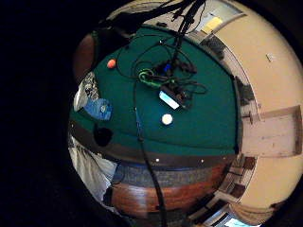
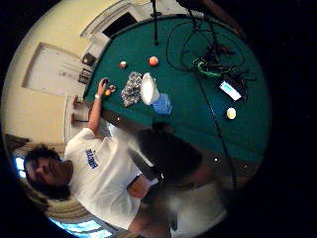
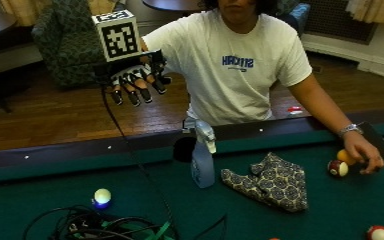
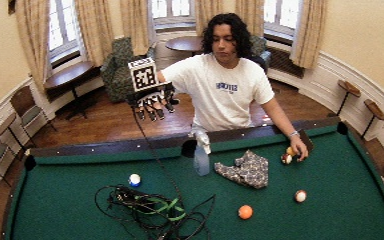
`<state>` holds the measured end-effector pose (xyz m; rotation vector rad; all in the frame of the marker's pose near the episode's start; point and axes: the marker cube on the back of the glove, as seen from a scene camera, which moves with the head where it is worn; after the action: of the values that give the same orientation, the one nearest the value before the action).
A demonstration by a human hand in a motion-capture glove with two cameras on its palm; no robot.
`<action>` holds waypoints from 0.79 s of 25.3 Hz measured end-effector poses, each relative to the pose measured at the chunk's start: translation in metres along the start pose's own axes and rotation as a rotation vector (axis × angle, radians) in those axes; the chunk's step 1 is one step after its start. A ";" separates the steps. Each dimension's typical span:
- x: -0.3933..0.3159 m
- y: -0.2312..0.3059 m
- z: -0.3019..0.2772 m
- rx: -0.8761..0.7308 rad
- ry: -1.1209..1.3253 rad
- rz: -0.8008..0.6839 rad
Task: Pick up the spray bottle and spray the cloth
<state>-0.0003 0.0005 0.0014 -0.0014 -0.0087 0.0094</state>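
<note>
A pale blue spray bottle (image 3: 202,157) with a white trigger head stands upright on the green felt near the pool table's near rail, seen also as the spray bottle (image 4: 200,152). Just beside it lies a crumpled patterned cloth (image 3: 269,181), the same cloth (image 4: 246,169) in the wide view. My gloved right hand (image 3: 135,80) is raised high above the rail and off to the side of the bottle, fingers relaxed and pointing down, holding nothing. In the thumb side palm view the bottle (image 2: 153,94) and cloth (image 2: 131,88) lie far below.
A tangle of black and green cables (image 4: 149,207) lies on the felt. Billiard balls are scattered: a white-blue one (image 3: 102,196), an orange one (image 4: 245,212), a striped one (image 4: 300,195). The person's bare hand (image 3: 364,152) rests on balls by the rail. A corner pocket (image 3: 183,149) sits behind the bottle.
</note>
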 end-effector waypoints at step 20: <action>-0.006 -0.007 0.019 -0.001 0.010 -0.002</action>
<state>-0.0059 -0.0064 0.0200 -0.0026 0.0017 0.0077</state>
